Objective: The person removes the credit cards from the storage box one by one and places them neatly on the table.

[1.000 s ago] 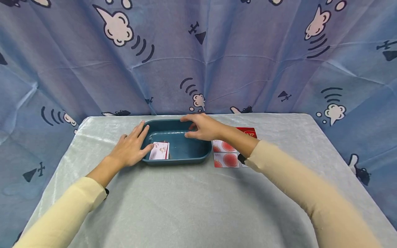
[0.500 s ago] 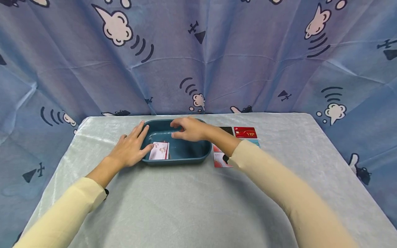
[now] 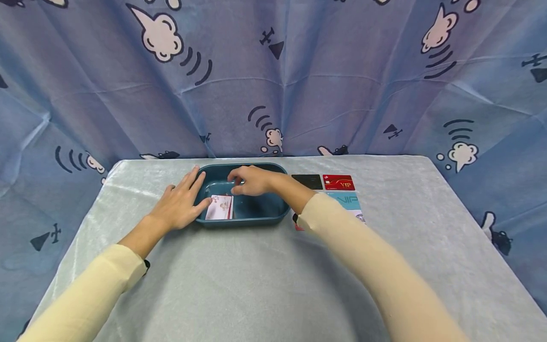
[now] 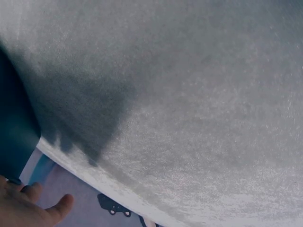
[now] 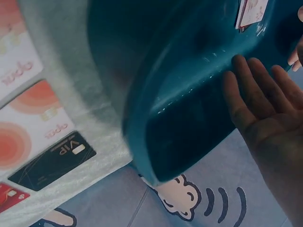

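Note:
A teal oblong basin (image 3: 259, 221) stands near the back of the table, with a small stack of white, flower-printed cards (image 3: 219, 207) lying in its left part. My left hand (image 3: 178, 203) rests on the basin's left rim, fingers spread and straight, its thumb reaching over the edge beside the stack. Over the basin's inside hovers my right hand (image 3: 253, 181), to the right of and behind the cards. The right wrist view shows its fingers (image 5: 265, 85) loosely bent with nothing between them; the stack (image 5: 253, 10) appears beyond the fingertips.
Right of the basin lie a black card (image 3: 308, 181), a red VIP card (image 3: 339, 182) and a light-blue card (image 3: 347, 200). White cards with coral circles (image 5: 40, 116) are partly hidden under the right arm in the head view. A patterned blue curtain (image 3: 325, 95) hangs behind the table.
My right hand has moved left across the basin, coming closer to the card stack. Its arm now uncovers the black, red and light-blue cards. The left hand has stayed in place.

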`<move>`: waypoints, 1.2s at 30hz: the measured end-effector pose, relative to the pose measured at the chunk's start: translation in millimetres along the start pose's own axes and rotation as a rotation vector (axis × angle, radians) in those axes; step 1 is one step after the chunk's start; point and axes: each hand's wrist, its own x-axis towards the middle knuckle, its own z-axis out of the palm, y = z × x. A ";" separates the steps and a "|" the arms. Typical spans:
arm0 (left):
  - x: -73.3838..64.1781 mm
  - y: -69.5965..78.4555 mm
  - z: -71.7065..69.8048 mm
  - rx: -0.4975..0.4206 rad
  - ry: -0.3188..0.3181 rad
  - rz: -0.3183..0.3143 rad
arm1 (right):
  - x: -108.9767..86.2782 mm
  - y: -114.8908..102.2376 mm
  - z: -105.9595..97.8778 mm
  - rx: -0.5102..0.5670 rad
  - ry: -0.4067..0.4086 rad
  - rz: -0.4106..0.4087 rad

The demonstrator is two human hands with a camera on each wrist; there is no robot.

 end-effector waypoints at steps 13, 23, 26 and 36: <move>0.1 -0.4 -0.1 0.006 -0.006 0.001 | 17.2 -7.7 3.8 0.076 -0.105 0.044; 0.3 -1.5 0.8 -0.002 0.014 0.005 | 28.7 -13.9 12.0 0.083 -0.187 0.054; 0.4 -1.7 1.2 -0.008 0.019 0.006 | 30.1 -15.6 13.6 0.091 -0.181 0.070; 0.2 -2.0 1.0 -0.006 0.005 0.005 | 32.7 -18.2 15.7 0.065 -0.182 0.091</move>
